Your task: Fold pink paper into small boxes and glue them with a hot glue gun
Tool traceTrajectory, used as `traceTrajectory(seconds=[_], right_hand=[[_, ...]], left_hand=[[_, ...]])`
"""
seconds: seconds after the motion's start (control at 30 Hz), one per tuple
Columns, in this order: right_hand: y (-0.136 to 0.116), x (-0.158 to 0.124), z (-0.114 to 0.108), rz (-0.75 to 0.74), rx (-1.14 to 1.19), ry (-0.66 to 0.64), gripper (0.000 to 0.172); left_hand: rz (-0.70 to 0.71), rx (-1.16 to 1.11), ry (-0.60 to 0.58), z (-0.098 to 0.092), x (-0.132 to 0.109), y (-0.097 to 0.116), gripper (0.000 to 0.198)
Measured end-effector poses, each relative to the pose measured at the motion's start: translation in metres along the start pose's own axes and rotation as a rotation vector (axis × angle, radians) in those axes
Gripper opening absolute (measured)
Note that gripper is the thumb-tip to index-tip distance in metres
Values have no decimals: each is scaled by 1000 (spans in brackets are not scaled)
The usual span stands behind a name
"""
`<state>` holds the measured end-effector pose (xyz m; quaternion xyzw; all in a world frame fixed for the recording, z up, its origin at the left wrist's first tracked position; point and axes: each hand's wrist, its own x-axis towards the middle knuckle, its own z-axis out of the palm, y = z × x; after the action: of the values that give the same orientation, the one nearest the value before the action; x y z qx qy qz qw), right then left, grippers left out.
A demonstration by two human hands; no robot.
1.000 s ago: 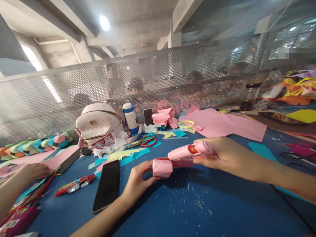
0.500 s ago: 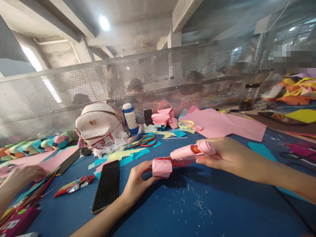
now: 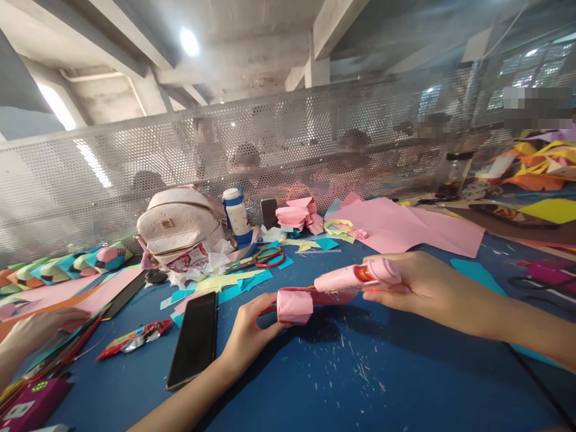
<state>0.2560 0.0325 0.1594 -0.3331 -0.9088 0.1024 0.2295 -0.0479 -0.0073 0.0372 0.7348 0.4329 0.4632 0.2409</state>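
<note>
My left hand (image 3: 254, 327) pinches a folded pink paper piece (image 3: 294, 306) between thumb and fingers, just above the blue table. A strip of pink paper (image 3: 335, 297) extends to the right behind it. My right hand (image 3: 416, 282) is wrapped round a pink hot glue gun (image 3: 342, 279), an orange glow showing in its body. The gun's nozzle points left and sits close to the upper right edge of the folded paper; whether it touches, I cannot tell. The right fingers round the handle are partly hidden.
A phone (image 3: 193, 339) lies left of my left hand. Behind are red-handled scissors (image 3: 270, 258), paper scraps, a pale backpack (image 3: 180, 222), a bottle (image 3: 237, 216) and a large pink sheet (image 3: 405, 225). Another person's hand (image 3: 45, 330) is at the left beside a snack packet (image 3: 134, 340).
My right hand and the glue gun have shifted slightly right. My left hand and the folded paper are almost still. At the left, an orange strip now shows by the other person's hand.
</note>
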Motion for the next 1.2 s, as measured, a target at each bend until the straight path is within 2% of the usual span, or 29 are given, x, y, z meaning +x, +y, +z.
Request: traceTrajectory(seconds=[0.1,0.73,1.0,1.2], right_hand=[[-3,0,-1,17,36,-72,36],[2,-2,6,14,23,-15,38],[-7,8,8,-23,30,-14,40],[-1,1,6,4,36,-30,38]], left_hand=[[-6,-9,-9,0,1,0,29],[-13,-30,-14,0,0,0,31],[-13,-40,-16,1,0,1,34],[-19,-20,-2,2,1,0,31]])
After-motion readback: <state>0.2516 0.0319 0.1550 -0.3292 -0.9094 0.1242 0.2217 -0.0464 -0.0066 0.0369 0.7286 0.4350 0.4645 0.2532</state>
